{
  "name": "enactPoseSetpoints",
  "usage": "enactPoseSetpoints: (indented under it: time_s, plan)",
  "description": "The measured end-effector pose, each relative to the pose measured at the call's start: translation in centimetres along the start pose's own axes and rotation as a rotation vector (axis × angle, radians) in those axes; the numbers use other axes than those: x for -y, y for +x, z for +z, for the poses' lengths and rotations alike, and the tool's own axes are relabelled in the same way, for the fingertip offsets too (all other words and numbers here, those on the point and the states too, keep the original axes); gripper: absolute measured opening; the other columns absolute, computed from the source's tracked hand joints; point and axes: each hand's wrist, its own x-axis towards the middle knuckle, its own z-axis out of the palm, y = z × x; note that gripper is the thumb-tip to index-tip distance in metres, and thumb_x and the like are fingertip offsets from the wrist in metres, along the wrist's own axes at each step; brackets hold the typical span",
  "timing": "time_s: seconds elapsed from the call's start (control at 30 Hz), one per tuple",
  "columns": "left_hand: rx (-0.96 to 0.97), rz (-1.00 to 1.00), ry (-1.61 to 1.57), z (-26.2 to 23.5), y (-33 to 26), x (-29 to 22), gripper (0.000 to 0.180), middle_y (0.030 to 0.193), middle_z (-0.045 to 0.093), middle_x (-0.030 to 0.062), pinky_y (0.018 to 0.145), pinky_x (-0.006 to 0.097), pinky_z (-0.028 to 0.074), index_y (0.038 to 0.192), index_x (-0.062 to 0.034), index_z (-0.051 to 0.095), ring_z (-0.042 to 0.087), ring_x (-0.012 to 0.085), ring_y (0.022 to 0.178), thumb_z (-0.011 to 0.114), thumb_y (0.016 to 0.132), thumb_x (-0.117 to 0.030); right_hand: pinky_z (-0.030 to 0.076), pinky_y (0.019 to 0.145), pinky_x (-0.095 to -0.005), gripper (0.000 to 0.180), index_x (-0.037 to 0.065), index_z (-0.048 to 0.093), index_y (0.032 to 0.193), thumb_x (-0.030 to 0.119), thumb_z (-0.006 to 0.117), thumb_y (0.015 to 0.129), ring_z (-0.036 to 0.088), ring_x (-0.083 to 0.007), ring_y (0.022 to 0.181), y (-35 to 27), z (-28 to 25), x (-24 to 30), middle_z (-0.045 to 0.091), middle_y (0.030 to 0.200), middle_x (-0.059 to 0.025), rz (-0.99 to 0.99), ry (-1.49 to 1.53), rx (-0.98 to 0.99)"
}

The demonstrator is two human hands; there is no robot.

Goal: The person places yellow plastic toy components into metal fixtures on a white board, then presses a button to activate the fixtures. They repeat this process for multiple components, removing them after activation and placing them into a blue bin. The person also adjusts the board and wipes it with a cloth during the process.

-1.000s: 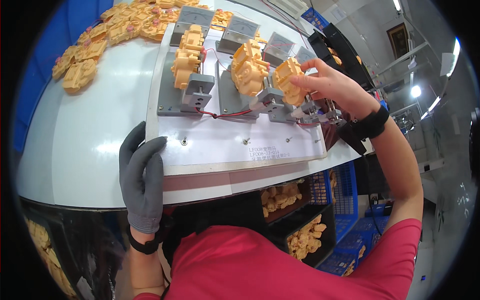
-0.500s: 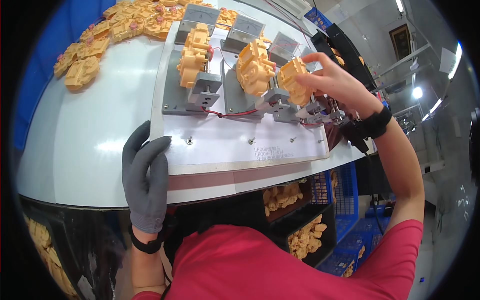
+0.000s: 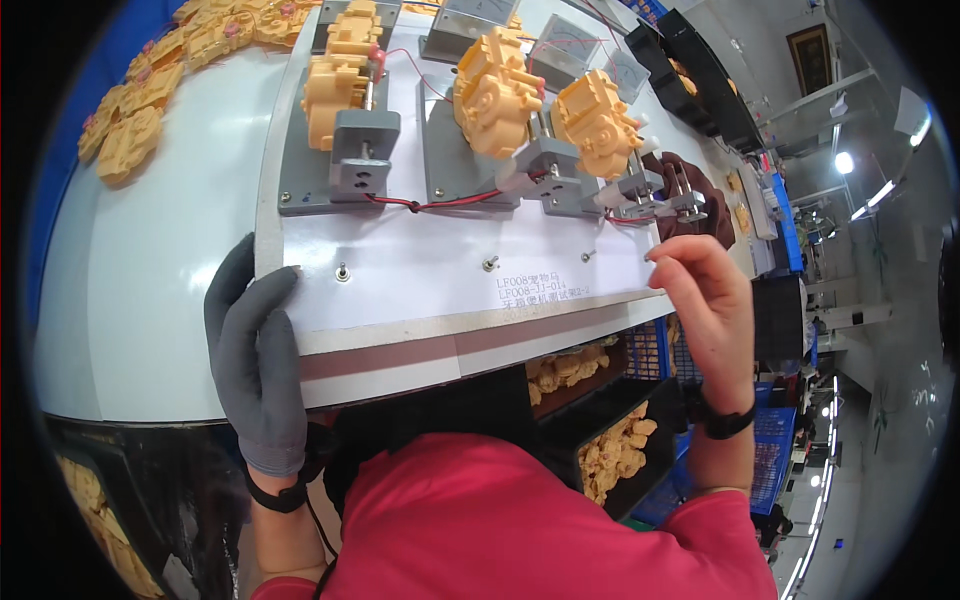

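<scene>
My left hand (image 3: pixel 262 365), in a grey glove, rests at the near left corner of a white test board (image 3: pixel 420 285), its fingers stretched out and apart. My bare right hand (image 3: pixel 705 300) is at the board's near right corner, thumb and forefinger closing around the spot of a small toggle switch, which they mostly hide. Other toggle switches (image 3: pixel 343 272) stand in a row along the near edge. Three yellow plastic gearboxes sit on grey metal fixtures: a left gearbox (image 3: pixel 338 85), a middle gearbox (image 3: pixel 495 95) and a right gearbox (image 3: pixel 597 125).
Panel meters (image 3: pixel 475 15) stand behind the gearboxes, with red wires (image 3: pixel 440 205) across the fixtures. Several yellow gearboxes (image 3: pixel 130 140) lie at the far left. Below the table edge are bins of yellow parts (image 3: pixel 612 455) and a blue crate (image 3: pixel 772 450). A brown cloth (image 3: pixel 705 190) lies beyond the fixtures.
My right hand has let go of the right gearbox and come down to the board's near right corner. The gearbox stays on its fixture. The view has shifted; my left hand keeps its place.
</scene>
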Motion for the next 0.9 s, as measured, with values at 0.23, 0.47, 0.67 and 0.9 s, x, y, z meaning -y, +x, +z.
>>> enactPoseSetpoints:
  time_s: [0.23, 0.47, 0.67, 0.9]
  plan:
    - [-0.019, -0.023, 0.047, 0.3, 0.0, -0.2, 0.031, 0.139, 0.052, 0.0215, 0.111, 0.041, 0.037, 0.117, 0.001, 0.065, 0.049, 0.0325, 0.13, 0.044, 0.095, -0.004, 0.046, 0.075, -0.0271, 0.02, 0.001, 0.066, 0.111, 0.007, 0.066, 0.092, 0.057, -0.0133, 0.081, 0.5, 2.2, -5.1, 0.064, 0.092, -0.0061, -0.155, -0.227, -0.088]
    - [-0.024, -0.018, 0.069, 0.4, 0.0, 0.0, 0.031, 0.138, 0.052, 0.0217, 0.11, 0.041, 0.037, 0.117, 0.0016, 0.065, 0.049, 0.032, 0.13, 0.043, 0.096, -0.006, 0.048, 0.072, -0.0267, 0.016, 0.001, 0.067, 0.107, 0.006, 0.067, 0.091, 0.057, -0.0136, 0.079, 1.0, 4.3, -6.0, 0.061, 0.091, -0.005, -0.114, -0.113, -0.107]
    - [-0.04, -0.016, 0.063, 0.4, -0.2, 0.1, 0.031, 0.138, 0.052, 0.0217, 0.11, 0.042, 0.037, 0.118, 0.0016, 0.065, 0.049, 0.0321, 0.131, 0.044, 0.096, -0.007, 0.048, 0.071, -0.0279, 0.011, 0.003, 0.069, 0.101, 0.006, 0.068, 0.09, 0.057, -0.0168, 0.077, 1.0, 5.3, -6.9, 0.06, 0.089, -0.0059, -0.217, -0.192, -0.167]
    - [-0.031, -0.023, 0.074, 0.4, -0.2, 0.1, 0.032, 0.139, 0.052, 0.0225, 0.111, 0.043, 0.036, 0.119, 0.0019, 0.064, 0.048, 0.0328, 0.131, 0.043, 0.096, -0.008, 0.049, 0.071, -0.0287, 0.012, 0.004, 0.07, 0.101, 0.005, 0.069, 0.09, 0.058, -0.0181, 0.08, 0.9, 5.5, -7.3, 0.06, 0.09, -0.0062, -0.241, -0.2, -0.199]
